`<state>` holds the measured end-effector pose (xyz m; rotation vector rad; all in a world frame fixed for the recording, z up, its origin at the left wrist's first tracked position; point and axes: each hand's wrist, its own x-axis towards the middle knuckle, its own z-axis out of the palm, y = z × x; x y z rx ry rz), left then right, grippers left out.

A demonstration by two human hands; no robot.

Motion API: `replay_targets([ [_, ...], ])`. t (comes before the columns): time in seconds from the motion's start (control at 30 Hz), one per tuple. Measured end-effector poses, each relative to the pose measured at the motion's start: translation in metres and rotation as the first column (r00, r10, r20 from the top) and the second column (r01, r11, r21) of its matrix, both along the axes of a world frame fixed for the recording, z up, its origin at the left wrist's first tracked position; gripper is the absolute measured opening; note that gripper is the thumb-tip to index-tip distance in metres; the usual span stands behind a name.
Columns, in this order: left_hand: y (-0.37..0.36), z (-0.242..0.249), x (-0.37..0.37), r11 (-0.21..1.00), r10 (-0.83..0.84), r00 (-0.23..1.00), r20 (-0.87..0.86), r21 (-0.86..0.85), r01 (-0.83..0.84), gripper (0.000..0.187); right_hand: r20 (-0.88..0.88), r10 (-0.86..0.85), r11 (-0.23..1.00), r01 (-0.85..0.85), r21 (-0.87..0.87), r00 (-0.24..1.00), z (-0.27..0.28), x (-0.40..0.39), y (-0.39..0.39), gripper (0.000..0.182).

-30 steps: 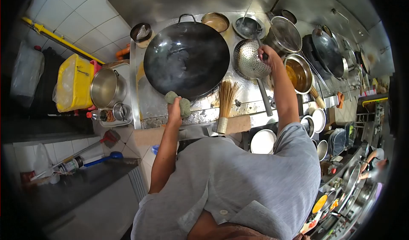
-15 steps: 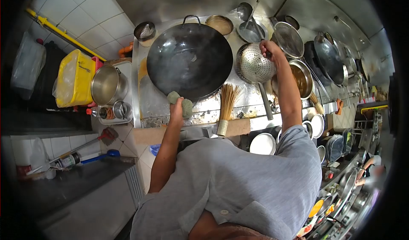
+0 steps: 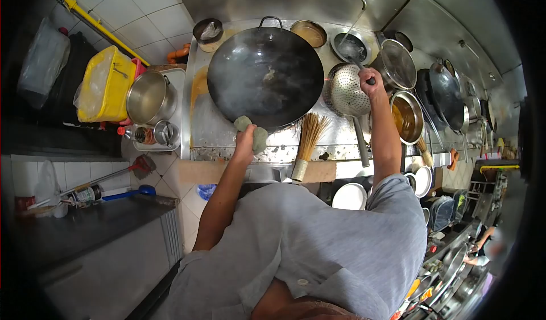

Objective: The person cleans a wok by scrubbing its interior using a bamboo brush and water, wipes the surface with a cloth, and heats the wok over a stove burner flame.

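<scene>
A large black wok (image 3: 264, 78) with a light smear inside gives off faint steam on the steel stove. My left hand (image 3: 247, 141) grips a grey-green cloth (image 3: 260, 140) at the wok's near rim. My right hand (image 3: 369, 81) is closed on the dark handle of a ladle (image 3: 351, 48), whose bowl is over a round pan at the back. Below that hand a perforated strainer (image 3: 346, 91) lies with its handle toward me. A bamboo brush (image 3: 311, 141) stands between wok and strainer.
A pot of brown liquid (image 3: 405, 118) and a mesh sieve (image 3: 398, 64) are on the right. Left of the stove are a steel pot (image 3: 149, 98) and a yellow bin (image 3: 105, 87). A person (image 3: 483, 252) is far off at lower right.
The view has shifted, so the stove sits slightly further right. The ladle's bowl has come down into the round pan at the back. A light smear now shows more clearly in the wok.
</scene>
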<state>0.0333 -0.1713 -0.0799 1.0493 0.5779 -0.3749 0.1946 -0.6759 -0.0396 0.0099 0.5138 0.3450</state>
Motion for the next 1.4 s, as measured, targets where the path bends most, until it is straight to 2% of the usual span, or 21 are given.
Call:
replay_targets([
  [0.17,0.000,-0.002,0.003,1.000,-0.014,1.000,-0.023,0.007,0.015,0.019,0.098,-0.048,0.999,0.047,0.011,0.994,0.018,-0.002,0.013,0.022],
  [0.3,-0.001,-0.012,0.005,1.000,0.002,1.000,-0.029,0.017,-0.002,0.018,0.137,-0.005,0.990,0.024,-0.137,0.991,0.053,0.003,0.029,0.024],
  [0.37,-0.001,-0.011,0.004,1.000,0.000,1.000,-0.031,0.021,0.000,0.019,0.001,0.234,0.902,-0.216,-0.375,0.972,0.073,0.007,0.036,0.026],
  [0.4,0.001,-0.014,0.003,1.000,-0.009,0.999,-0.032,0.021,0.009,0.019,-0.113,0.300,0.751,-0.307,-0.584,0.947,0.076,0.009,0.039,0.027],
  [0.43,0.001,-0.016,0.004,1.000,-0.016,1.000,-0.007,0.014,0.016,0.019,-0.111,0.292,0.754,-0.300,-0.585,0.950,0.074,0.002,0.043,0.027],
  [0.47,0.002,-0.018,0.005,1.000,-0.019,1.000,0.019,0.005,0.019,0.019,-0.124,0.302,0.463,-0.259,-0.848,0.945,0.071,-0.006,0.050,0.026],
  [0.5,0.002,-0.014,0.005,1.000,-0.019,1.000,0.022,0.002,0.018,0.019,-0.144,0.310,0.098,-0.182,-0.978,0.940,0.071,-0.011,0.056,0.025],
  [0.53,0.002,-0.009,0.003,0.999,-0.039,0.999,0.027,0.003,0.039,0.019,-0.163,0.296,-0.035,-0.160,-0.986,0.941,0.062,-0.011,0.055,0.021],
  [0.57,0.003,-0.003,0.002,0.998,-0.056,0.998,0.032,0.004,0.056,0.019,-0.235,0.276,-0.158,-0.197,-0.968,0.932,0.053,-0.014,0.053,0.020],
  [0.67,0.000,-0.007,0.002,1.000,-0.026,0.999,0.025,0.010,0.026,0.020,-0.271,0.206,-0.240,-0.220,-0.945,0.940,0.026,-0.014,0.049,0.020],
  [0.73,-0.001,-0.010,0.002,1.000,-0.004,1.000,0.017,0.008,0.004,0.020,-0.380,0.179,-0.205,-0.343,-0.917,0.908,0.015,-0.008,0.041,0.018],
  [0.77,-0.001,-0.011,0.003,1.000,0.001,1.000,0.009,0.007,-0.001,0.020,-0.382,0.189,-0.207,-0.343,-0.916,0.905,0.009,-0.005,0.036,0.018],
  [0.83,-0.002,-0.007,0.001,1.000,0.007,1.000,0.016,-0.009,-0.007,0.019,-0.253,0.234,0.115,-0.285,-0.952,0.939,-0.001,-0.002,0.025,0.025],
  [0.87,-0.002,-0.004,0.000,1.000,0.007,1.000,0.030,-0.026,-0.006,0.019,-0.292,0.169,0.476,-0.337,-0.812,0.941,0.003,0.006,0.017,0.023],
  [0.9,-0.004,-0.001,0.001,0.999,0.025,0.999,0.025,-0.023,-0.025,0.019,-0.199,0.087,0.810,-0.186,-0.556,0.976,0.000,0.011,0.005,0.022],
  [0.93,-0.005,0.001,0.001,1.000,0.021,1.000,0.011,0.006,-0.021,0.019,-0.085,0.074,0.940,-0.098,-0.328,0.994,-0.001,0.008,-0.002,0.023],
  [0.97,-0.005,0.002,0.002,0.999,0.017,1.000,-0.002,0.036,-0.017,0.019,0.018,0.028,0.998,-0.026,-0.064,0.999,-0.002,0.001,-0.005,0.023],
  [1.03,-0.003,-0.012,0.003,0.998,0.031,0.999,0.015,0.048,-0.031,0.019,0.140,-0.070,0.998,0.070,0.008,0.988,-0.001,-0.013,-0.003,0.023],
  [1.17,-0.002,-0.008,0.004,0.999,0.025,1.000,-0.003,0.038,-0.025,0.020,0.224,-0.038,0.999,0.035,0.017,0.974,0.020,-0.048,0.006,0.022],
  [1.23,-0.003,-0.003,0.004,1.000,0.005,0.998,-0.055,0.030,-0.003,0.021,0.221,-0.021,0.999,0.012,0.041,0.975,0.048,-0.072,0.019,0.021],
  [1.4,-0.004,0.005,0.003,1.000,0.001,0.996,-0.092,0.016,0.001,0.025,0.268,-0.003,0.998,0.021,-0.062,0.963,0.133,-0.145,0.081,0.014],
])
